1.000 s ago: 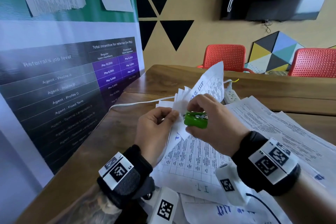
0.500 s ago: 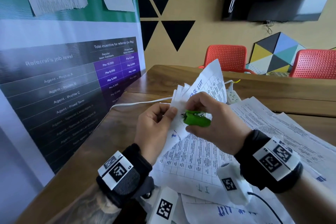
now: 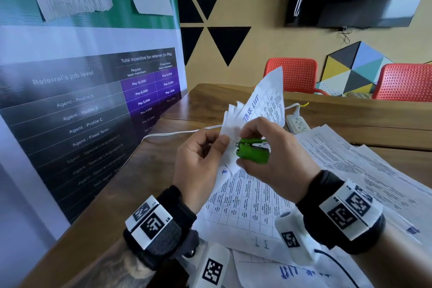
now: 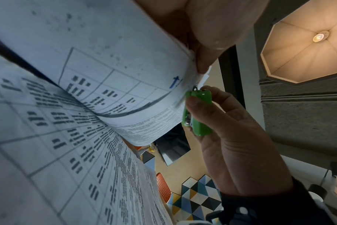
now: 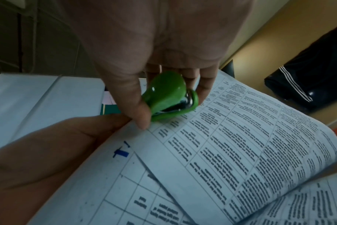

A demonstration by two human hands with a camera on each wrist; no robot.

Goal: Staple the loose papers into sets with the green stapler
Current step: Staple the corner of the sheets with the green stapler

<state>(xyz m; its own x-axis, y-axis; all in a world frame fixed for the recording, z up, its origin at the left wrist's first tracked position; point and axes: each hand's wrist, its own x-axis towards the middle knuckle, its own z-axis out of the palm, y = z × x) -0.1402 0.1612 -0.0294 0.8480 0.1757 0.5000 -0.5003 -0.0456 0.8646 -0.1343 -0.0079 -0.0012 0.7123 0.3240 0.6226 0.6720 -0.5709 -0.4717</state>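
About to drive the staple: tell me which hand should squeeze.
Right. The right hand already grips the green stapler at the corner of the papers; the left hand pinches them.

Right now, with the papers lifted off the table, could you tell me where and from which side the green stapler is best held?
Hold the stapler across its broad rear body, thumb under and fingers over, as the right hand does, coming from the right. Its metal mouth points left at the corner of the papers pinched by the left hand, so that end should stay free.

Both wrists wear black straps [image 3: 311, 206] carrying white blocks [image 3: 149, 222] printed with black square-code markers.
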